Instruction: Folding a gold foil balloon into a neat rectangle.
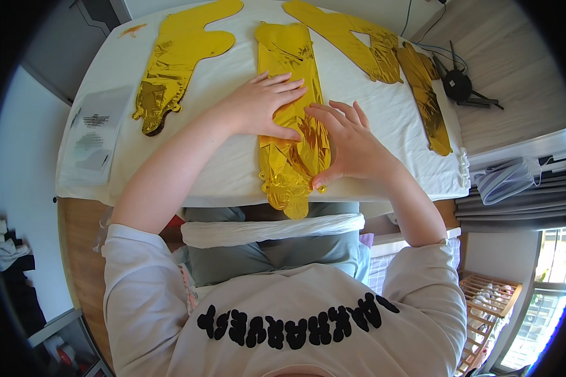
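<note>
A flat, uninflated gold foil balloon lies lengthwise on the white-covered table in front of me. Its crinkled lower end, with small tabs, reaches over the near edge. My left hand rests flat across the balloon's middle, fingers stretched to the right and thumb apart. On the balloon's right edge, my right hand touches the foil, with its fingers and thumb spread wide. Neither hand has closed round the foil. Creases and loose folds show between the two hands.
More flat gold balloons lie around: one at the left, an angular one at the back right, a narrow one at the right. A clear plastic bag lies at the left edge. A black stand-like object is beyond the right side.
</note>
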The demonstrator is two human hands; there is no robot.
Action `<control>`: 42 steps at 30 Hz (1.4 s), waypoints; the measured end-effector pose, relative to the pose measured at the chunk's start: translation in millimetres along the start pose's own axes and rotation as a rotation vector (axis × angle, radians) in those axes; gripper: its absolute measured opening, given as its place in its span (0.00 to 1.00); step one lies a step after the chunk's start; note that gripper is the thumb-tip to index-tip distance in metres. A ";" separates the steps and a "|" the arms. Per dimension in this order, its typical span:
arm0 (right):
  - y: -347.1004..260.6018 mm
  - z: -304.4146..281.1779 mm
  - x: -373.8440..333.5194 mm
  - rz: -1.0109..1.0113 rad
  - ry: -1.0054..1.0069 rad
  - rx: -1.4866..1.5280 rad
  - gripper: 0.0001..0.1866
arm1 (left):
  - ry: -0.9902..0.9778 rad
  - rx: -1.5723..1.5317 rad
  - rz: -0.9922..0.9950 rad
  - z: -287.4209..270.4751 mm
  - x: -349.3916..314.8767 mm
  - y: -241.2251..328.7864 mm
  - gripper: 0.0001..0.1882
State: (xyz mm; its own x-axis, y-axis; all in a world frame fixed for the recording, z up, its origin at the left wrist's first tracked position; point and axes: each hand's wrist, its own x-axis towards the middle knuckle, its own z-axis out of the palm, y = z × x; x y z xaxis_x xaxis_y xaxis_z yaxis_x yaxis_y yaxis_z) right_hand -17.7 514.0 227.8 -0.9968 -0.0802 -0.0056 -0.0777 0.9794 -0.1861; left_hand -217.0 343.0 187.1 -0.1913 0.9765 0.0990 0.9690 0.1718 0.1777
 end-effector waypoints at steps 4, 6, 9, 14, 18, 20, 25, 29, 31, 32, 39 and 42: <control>13.6 -1.8 -3.3 -0.023 0.004 0.128 0.62 | 0.012 -0.009 0.002 -0.1 -0.1 1.2 0.57; 22.7 0.3 -6.6 -0.104 0.156 0.137 0.37 | 0.004 -0.006 -0.001 -0.4 0.6 1.8 0.56; 28.1 -0.7 -10.1 -0.103 0.171 0.086 0.15 | 0.006 -0.010 -0.005 1.2 0.8 0.5 0.57; 31.9 2.7 -16.9 -0.229 0.279 0.018 0.07 | 0.061 0.029 0.037 5.4 0.8 -2.6 0.58; 35.4 5.3 -22.3 -0.240 0.251 0.017 0.08 | 0.077 0.035 0.053 5.7 -0.2 -1.6 0.57; 35.0 5.5 -26.7 -0.244 0.249 0.025 0.08 | 0.084 -0.023 0.063 4.5 -1.6 1.5 0.57; 27.7 5.7 -50.0 -0.243 0.230 0.040 0.13 | 0.067 0.010 0.096 3.5 -8.5 17.0 0.56; 13.7 4.9 -81.0 -0.216 0.161 0.015 0.23 | 0.031 0.056 0.109 3.4 -18.2 33.2 0.56; 5.5 6.1 -96.1 -0.186 0.130 0.022 0.26 | 0.019 0.063 0.123 3.1 -22.9 41.3 0.56; 1.3 7.2 -102.2 -0.174 0.131 0.016 0.27 | 0.010 0.070 0.131 2.5 -24.4 45.6 0.56; -0.4 32.0 -101.3 -0.256 0.356 0.036 0.26 | -0.007 0.085 0.156 4.2 -27.2 62.2 0.57; -6.2 26.6 -93.8 -0.325 0.334 -0.044 0.26 | 0.002 0.090 0.150 4.9 -28.5 64.5 0.56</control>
State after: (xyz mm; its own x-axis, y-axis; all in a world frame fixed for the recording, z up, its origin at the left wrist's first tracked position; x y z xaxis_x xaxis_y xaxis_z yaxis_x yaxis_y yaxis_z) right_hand 76.9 510.5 203.4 -0.8718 -0.3274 0.3645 -0.3808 0.9209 -0.0836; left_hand -148.3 326.9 190.9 -0.0441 0.9919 0.1194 0.9967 0.0355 0.0728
